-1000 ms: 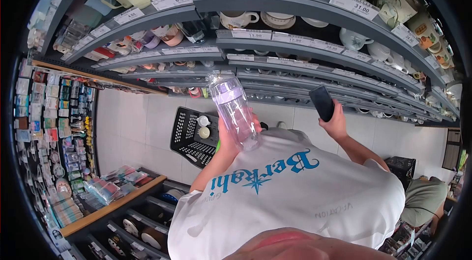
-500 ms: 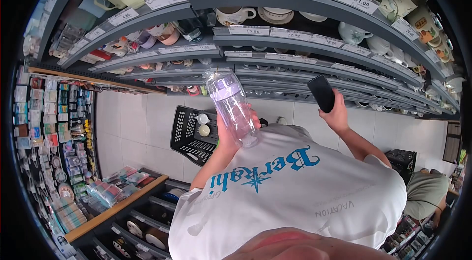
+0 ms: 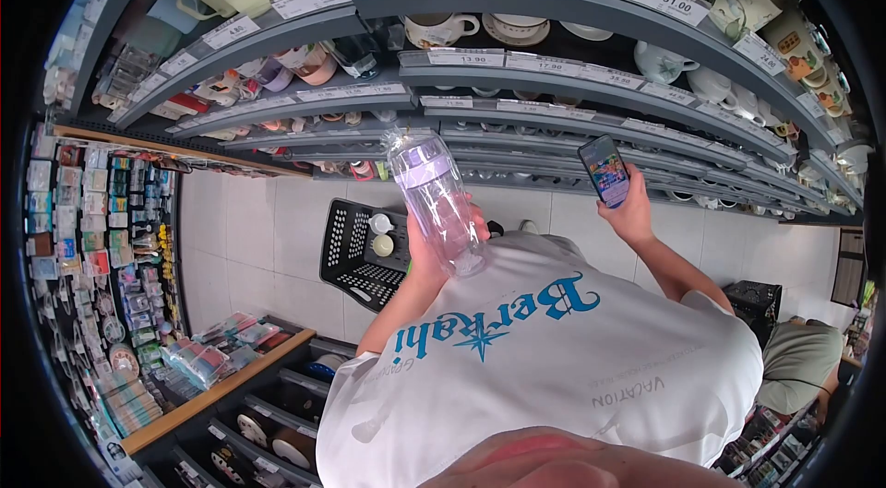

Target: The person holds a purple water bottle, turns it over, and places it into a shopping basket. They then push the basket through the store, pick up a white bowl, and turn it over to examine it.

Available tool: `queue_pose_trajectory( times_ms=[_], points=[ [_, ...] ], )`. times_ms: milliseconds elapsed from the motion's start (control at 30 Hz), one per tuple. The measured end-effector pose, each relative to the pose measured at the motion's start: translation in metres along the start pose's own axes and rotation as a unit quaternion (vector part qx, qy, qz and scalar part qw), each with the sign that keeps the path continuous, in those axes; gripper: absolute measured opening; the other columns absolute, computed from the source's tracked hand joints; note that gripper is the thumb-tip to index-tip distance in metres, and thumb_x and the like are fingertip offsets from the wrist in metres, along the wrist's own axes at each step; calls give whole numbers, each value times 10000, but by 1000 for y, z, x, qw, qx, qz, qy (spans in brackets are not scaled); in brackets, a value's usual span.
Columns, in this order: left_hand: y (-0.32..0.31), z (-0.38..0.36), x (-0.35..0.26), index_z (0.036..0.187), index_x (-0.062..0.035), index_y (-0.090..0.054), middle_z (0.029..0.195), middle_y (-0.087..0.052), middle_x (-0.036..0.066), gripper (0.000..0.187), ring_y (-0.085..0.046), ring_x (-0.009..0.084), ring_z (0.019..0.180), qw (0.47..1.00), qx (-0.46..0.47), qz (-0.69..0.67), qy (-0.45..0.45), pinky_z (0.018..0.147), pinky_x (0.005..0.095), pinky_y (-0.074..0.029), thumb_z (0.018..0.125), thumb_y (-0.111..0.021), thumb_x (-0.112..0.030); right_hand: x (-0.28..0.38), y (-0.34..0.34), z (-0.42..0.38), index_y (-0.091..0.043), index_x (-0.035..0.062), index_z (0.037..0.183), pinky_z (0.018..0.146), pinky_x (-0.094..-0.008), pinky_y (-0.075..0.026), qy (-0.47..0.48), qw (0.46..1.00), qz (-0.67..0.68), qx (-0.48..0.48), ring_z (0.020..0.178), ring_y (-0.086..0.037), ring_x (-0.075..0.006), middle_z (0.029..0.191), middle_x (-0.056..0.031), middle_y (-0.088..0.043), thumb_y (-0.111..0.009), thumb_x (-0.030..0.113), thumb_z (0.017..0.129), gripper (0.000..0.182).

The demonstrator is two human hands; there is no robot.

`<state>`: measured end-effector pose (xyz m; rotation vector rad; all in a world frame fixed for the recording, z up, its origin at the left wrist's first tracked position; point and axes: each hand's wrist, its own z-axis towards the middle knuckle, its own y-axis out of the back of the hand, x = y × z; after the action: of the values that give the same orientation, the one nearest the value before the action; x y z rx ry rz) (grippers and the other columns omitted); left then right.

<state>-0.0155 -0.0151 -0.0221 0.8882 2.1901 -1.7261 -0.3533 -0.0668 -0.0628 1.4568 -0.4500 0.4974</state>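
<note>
My left hand [image 3: 423, 244] is wrapped around a clear plastic water bottle [image 3: 443, 211] with a lilac lid, still in crinkled clear wrap. The bottle leans slightly, lid toward the shelves, in front of my white shirt. On the other side, my right hand [image 3: 629, 211] grips a smartphone [image 3: 605, 172] whose screen is lit with a colourful picture. Below and left of the bottle is a black perforated shopping basket [image 3: 346, 253]. Inside it lie a white cup [image 3: 380, 224] and a cream-coloured cup [image 3: 383, 246].
Grey shelves [image 3: 517, 1] with price tags, mugs [image 3: 434, 29] and teapots [image 3: 661, 62] curve across the front. Packaged goods hang on a rack [image 3: 101, 239] at left. Behind me on the right, a person's leg [image 3: 803, 363] shows near a dark crate [image 3: 752, 308].
The phone's screen has gone from dark to lit. Both hands, the bottle and the basket stay almost where they were.
</note>
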Motion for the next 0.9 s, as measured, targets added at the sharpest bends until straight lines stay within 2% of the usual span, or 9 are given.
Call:
queue_pose_trajectory(
  times_ms=[233,300,333,367,533,567,700,833,900],
  points=[
    [-2,1,-1,1123,7,-505,856,-599,156,748,-607,295,731,1000,-8,-9,7,659,389,-508,883,-234,-647,-6,-2,-1,-317,34,1297,885,-429,-443,-8,1000,11,7,1100,-489,-384,1186,-213,-466,-754,109,604,822],
    [-3,2,-1,1120,7,-506,856,-599,154,744,-607,294,732,1000,-7,-16,6,659,388,-508,886,-232,-644,-20,-2,-2,-331,48,1272,838,-385,-465,-45,991,9,126,991,-570,-334,1077,-210,-545,-765,93,600,802],
    [-3,3,-1,1118,7,-507,854,-600,152,738,-607,293,729,1000,-9,-7,4,657,386,-508,889,-232,-639,-17,9,1,-322,78,1273,713,-360,-495,-193,934,130,272,806,-618,-274,897,-165,-597,-760,82,619,787],
    [-2,3,0,1116,8,-508,853,-600,150,733,-607,293,727,1000,-11,1,1,656,384,-507,892,-232,-633,-53,-5,-5,-287,117,1316,616,-343,-489,-183,916,133,332,684,-603,-203,787,-112,-591,-759,74,638,826],
    [1,3,0,1114,10,-510,841,-602,148,727,-611,293,719,1000,-20,5,-12,652,381,-505,897,-228,-624,-106,-9,-30,-377,255,1389,589,-282,-409,-274,746,116,596,773,-496,-173,949,-88,-539,-697,272,657,799],
    [1,3,0,1114,12,-511,837,-603,149,728,-612,293,718,1000,-20,1,-10,652,381,-505,899,-226,-623,-106,-1,-35,-376,223,1396,550,-262,-388,-279,720,142,620,702,-472,-129,831,-47,-525,-659,257,699,753],
    [-4,2,0,1114,19,-513,829,-605,151,726,-614,294,718,1000,-10,-12,-16,655,382,-508,902,-227,-614,-140,-3,-55,-344,164,1415,502,-231,-366,-398,601,315,617,592,-483,-79,733,-11,-530,-575,153,784,673],
    [-8,1,0,1109,26,-515,816,-608,158,723,-620,301,705,999,-31,-10,1,653,387,-512,906,-221,-603,-143,-3,-45,-302,148,1432,474,-238,-353,-385,600,291,638,600,-489,-79,719,-7,-522,-559,148,793,689],
    [-10,1,-1,1105,27,-519,812,-608,160,723,-622,303,701,999,-40,-5,3,652,390,-514,907,-218,-600,-172,-22,-47,-440,113,1350,478,-263,-402,-375,624,262,634,603,-524,-108,724,-29,-555,-543,148,805,555]
  ],
)
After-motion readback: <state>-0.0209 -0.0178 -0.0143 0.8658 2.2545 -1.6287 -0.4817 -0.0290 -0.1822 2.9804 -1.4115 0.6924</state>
